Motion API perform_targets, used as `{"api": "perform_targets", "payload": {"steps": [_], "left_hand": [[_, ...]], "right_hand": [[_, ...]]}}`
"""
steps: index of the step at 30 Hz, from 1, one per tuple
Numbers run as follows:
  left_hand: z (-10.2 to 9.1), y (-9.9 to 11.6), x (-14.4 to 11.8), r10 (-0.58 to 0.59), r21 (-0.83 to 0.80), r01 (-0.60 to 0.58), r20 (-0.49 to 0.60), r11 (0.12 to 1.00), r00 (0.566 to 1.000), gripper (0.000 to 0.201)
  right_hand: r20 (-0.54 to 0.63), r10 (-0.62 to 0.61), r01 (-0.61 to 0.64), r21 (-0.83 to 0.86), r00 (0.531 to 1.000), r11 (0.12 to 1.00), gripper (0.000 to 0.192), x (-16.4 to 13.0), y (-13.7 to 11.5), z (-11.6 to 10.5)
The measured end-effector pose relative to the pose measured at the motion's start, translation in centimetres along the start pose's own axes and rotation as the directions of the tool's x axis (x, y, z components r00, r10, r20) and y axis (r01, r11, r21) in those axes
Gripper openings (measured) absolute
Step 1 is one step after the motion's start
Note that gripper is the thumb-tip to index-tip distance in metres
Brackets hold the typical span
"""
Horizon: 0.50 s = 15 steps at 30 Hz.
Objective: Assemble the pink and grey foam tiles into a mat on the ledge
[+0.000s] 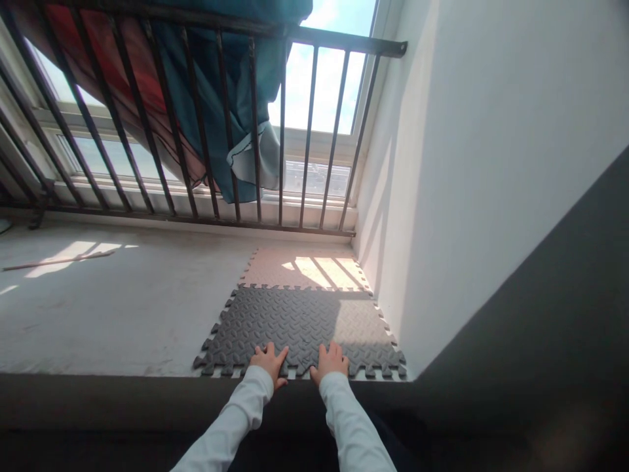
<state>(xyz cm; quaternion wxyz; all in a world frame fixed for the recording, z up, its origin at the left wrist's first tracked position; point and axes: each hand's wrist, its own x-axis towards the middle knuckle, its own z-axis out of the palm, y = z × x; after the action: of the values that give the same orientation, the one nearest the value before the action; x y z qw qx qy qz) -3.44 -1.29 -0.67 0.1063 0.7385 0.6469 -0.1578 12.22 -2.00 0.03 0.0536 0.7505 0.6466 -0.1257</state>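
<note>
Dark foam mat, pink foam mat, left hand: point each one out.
Dark foam mat [289, 321], head view, on its middle tread.
Pink foam mat [275, 267], head view, on its shaded left part.
Left hand [269, 360], head view, on its back.

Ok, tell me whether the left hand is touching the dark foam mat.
Touching. The head view shows the left hand lying flat, fingers spread, on the near edge of the dark foam mat.

Left hand [268, 361], right hand [331, 360] flat, fingers spread.

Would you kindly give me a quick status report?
Left hand and right hand flat on grey foam mat, near edge. Pink mat joined beyond. Nothing on either mat.
</note>
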Motion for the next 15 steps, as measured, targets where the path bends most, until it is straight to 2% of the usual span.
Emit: {"api": "perform_targets", "payload": {"steps": [6, 10, 15], "left_hand": [[-1.0, -1.2, 0.1, 0.115, 0.095, -0.122, 0.073, 0.988, 0.991, 0.081], [-1.0, -1.9, 0.3, 0.186, 0.139, -0.191, 0.044, 0.972, 0.982, 0.077], [0.0, -2.3, -0.4, 0.176, 0.097, -0.174, -0.016, 0.980, 0.984, 0.072]], "right_hand": [[-0.129, 0.086, -0.086, 0.008, 0.988, 0.996, 0.044, -0.6, -0.8, 0.8], [-0.135, 0.073, -0.072, 0.014, 0.988, 0.997, 0.038, -0.8, -0.8, 1.7], [-0.147, 0.005, -0.008, -0.019, 0.989, 1.000, 0.039, -0.8, -0.8, 1.3]]}}
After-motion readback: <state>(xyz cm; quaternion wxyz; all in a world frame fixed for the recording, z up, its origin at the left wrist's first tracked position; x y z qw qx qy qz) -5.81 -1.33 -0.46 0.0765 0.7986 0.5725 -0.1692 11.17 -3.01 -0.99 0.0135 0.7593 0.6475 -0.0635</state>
